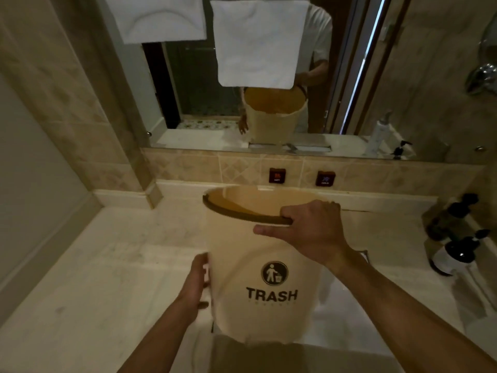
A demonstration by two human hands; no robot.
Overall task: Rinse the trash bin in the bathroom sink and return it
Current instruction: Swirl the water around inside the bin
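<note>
A cream trash bin (242,254) with a dark rim ring and a black "TRASH" print hangs upright over the pale sink (347,327) at the middle of the view. My right hand (309,227) grips the near right part of the rim, fingers curled over it and the thumb stretched along the outside. My left hand (197,281) presses against the bin's lower left side, its fingers hidden behind the wall. The bin's mouth faces up and its inside looks bare. Most of the sink is hidden by the bin.
A marble counter (107,278) runs to the left. Dark pump bottles (454,254) stand at the right edge. Red HOT (277,175) and COLD (325,178) buttons sit on the tiled backsplash below a mirror (193,98), with white towels (258,44) hanging above.
</note>
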